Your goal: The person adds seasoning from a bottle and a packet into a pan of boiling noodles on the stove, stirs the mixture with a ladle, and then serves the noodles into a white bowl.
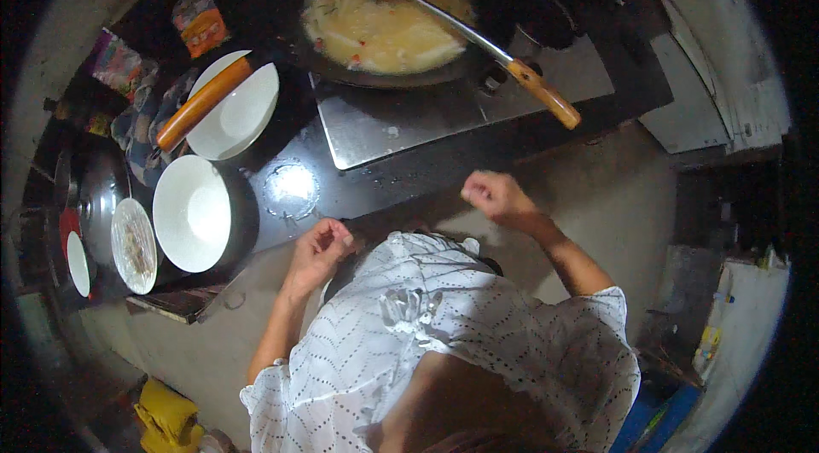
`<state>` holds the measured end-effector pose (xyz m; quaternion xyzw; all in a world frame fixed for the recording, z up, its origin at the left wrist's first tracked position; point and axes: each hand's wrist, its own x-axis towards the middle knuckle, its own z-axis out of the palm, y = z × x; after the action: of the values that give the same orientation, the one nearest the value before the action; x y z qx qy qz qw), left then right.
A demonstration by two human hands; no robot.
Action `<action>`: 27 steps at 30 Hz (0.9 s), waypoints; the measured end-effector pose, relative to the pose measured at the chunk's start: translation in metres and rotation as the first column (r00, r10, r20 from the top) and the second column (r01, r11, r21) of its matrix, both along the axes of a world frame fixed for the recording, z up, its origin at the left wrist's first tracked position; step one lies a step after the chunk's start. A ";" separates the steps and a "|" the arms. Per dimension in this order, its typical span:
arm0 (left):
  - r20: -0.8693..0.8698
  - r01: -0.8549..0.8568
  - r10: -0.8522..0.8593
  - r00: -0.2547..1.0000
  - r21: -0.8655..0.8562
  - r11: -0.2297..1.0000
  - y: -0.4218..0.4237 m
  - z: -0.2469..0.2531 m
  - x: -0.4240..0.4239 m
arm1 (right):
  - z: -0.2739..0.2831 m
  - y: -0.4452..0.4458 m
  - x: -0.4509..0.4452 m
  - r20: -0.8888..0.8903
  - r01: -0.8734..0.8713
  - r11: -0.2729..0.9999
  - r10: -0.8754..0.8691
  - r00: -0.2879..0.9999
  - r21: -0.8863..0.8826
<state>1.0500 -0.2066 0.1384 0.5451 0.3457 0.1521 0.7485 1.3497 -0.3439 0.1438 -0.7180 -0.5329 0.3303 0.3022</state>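
My left hand (323,248) is at the counter's front edge with its fingers curled, and nothing shows in it. My right hand (496,195), loosely curled and slightly blurred, is in front of the counter, below the gas stove's steel top (397,127); I see nothing held in it. A dark wok on the stove holds a yellowish soup (390,24) with small red and pale pieces. A metal ladle (461,27) rests in it, its wooden handle sticking out over the counter edge towards the right. Neither hand touches the ladle or the wok.
Left on the dark counter (358,187) are a white bowl (192,213), another white bowl (240,114) with a wooden rolling pin (205,104) across it, a plastic-covered dish (134,247), a metal lid (99,197), a checked cloth (144,130) and food packets (199,18). A dark pan (544,18) stands right of the wok.
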 end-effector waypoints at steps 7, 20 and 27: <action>0.118 -0.364 0.361 0.925 0.004 0.931 0.049 0.006 0.013 | 0.000 0.029 0.083 0.110 0.305 0.910 -0.346 0.932 0.280; 0.041 -0.459 0.482 0.875 -0.245 0.854 0.039 -0.002 0.009 | -0.016 0.102 0.148 0.527 -0.113 0.878 -0.173 0.832 0.466; 0.044 -0.551 0.586 0.809 -0.286 0.784 0.039 -0.001 0.000 | -0.003 0.114 0.179 0.336 0.206 0.965 -0.250 0.908 0.161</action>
<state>1.0496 -0.1678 0.1373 0.3015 0.4612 0.3595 0.7531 1.5291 -0.2301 0.1406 -0.8033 -0.5100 0.1250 0.2810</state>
